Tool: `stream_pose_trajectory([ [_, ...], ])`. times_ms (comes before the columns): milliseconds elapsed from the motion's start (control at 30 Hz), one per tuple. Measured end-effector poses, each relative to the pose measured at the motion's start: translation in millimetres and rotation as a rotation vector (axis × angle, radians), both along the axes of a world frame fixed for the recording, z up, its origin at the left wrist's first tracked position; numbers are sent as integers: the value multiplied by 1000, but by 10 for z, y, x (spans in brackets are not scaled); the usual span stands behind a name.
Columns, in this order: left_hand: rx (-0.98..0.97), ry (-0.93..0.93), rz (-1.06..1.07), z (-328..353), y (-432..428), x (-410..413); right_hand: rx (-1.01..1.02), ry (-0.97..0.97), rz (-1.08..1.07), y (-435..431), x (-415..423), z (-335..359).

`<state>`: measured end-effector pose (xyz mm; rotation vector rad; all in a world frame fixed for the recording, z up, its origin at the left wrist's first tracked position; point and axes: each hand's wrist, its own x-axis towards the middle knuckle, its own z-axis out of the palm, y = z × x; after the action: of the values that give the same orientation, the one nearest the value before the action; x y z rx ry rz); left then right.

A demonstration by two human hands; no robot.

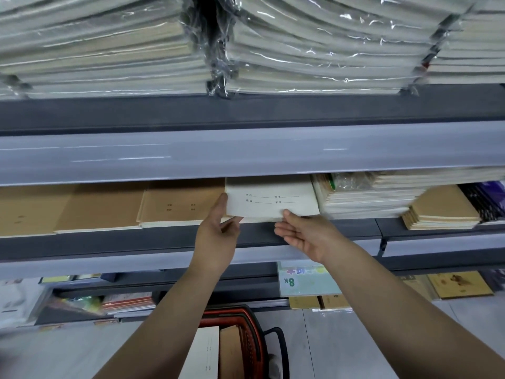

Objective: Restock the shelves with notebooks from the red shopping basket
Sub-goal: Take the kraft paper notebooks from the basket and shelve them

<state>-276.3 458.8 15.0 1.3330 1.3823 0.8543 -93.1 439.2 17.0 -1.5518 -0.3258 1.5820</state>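
A pale grey notebook point(272, 198) lies flat on the middle shelf point(164, 240), its long axis running left to right, its printed lines facing up and its near edge overhanging the shelf front. The left hand point(218, 231) holds its left near corner, thumb along the left edge and fingers underneath. The right hand point(303, 233) pinches the near edge, thumb on top. Just left sits a stack of brown notebooks point(180, 205); just right, plastic-wrapped bundles point(363, 198) crowd the slot. The grey shelf rail point(246, 154) above hides the notebook's far part. Below, near the person, the red shopping basket point(246, 340) holds more notebooks.
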Motion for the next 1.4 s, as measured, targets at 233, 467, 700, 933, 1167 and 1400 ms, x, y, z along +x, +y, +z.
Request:
stream_pose_trajectory([
  [233, -82, -92, -25, -45, -70, 22, 6, -19, -40, 97, -13, -62],
  [467, -111, -140, -33, 2, -131, 2, -16, -35, -57, 135, -26, -76],
  [700, -135, -129, -59, 86, -160, 10, -9, -16, -80, 116, -28, -49],
  [933, -163, -250, -78, 265, -98, -134, 4, -105, 8, 7, -83, 125],
  [1167, -203, -466, -81, 407, -252, -372, 228, -355, 74, -205, -466, 349],
  [1400, -208, -513, -181, 553, -456, -801, 386, -300, 14, -498, -949, 506],
])
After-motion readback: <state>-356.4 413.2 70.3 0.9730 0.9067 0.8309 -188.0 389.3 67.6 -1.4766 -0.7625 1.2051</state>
